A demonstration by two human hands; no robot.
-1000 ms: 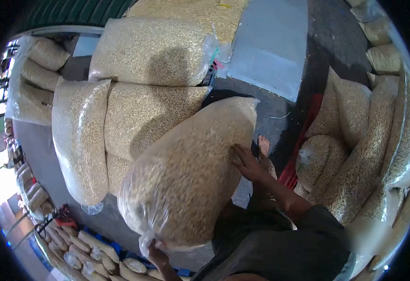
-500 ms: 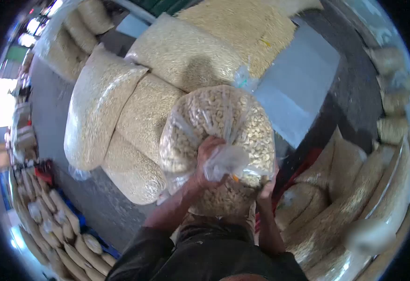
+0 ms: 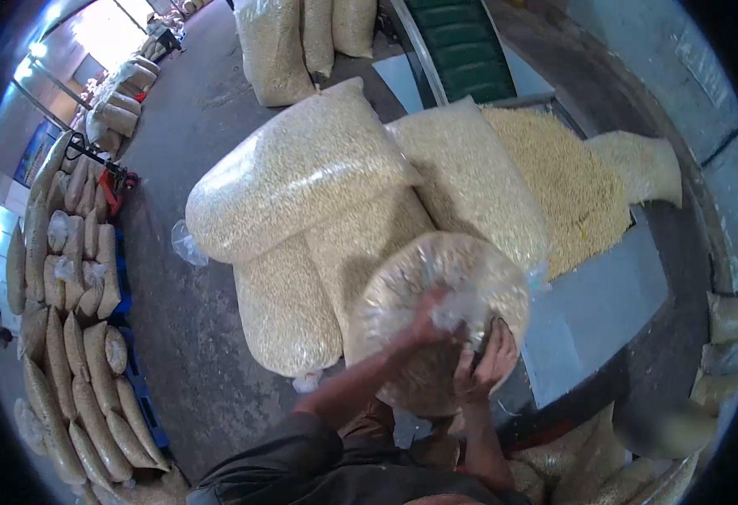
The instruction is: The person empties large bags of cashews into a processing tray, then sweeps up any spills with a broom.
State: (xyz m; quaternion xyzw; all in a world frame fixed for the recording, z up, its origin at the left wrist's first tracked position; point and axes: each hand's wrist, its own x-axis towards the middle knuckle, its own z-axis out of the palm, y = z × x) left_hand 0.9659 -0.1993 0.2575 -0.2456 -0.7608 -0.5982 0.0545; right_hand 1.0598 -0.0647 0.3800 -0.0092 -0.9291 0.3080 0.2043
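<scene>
A large clear plastic bag of pale cashew nuts [image 3: 402,383] stands in front of me, its contents blurred by motion. My left hand [image 3: 432,318] grips the bag's gathered neck, with loose plastic [image 3: 460,310] sticking out past the fist. Against the bag's near right side, just beside the neck, lies my right hand [image 3: 491,366], thumb and fingers apart. A dark gap shows between them, and I cannot make out anything held there. Directly beyond are big filled sacks [image 3: 301,181] lying over one another, one touching the held bag.
A heap of loose nuts [image 3: 567,185] lies before a green ribbed conveyor [image 3: 461,50]. Grey sheeting [image 3: 596,328] covers floor at right. Stacked sacks [image 3: 91,362] stand on blue pallets at left; more sacks [image 3: 567,463] lie at lower right.
My view has swung, so the sacks and heap sit lower and farther right. My right hand has moved from the bag's side up near its neck. The left keeps its grip.
</scene>
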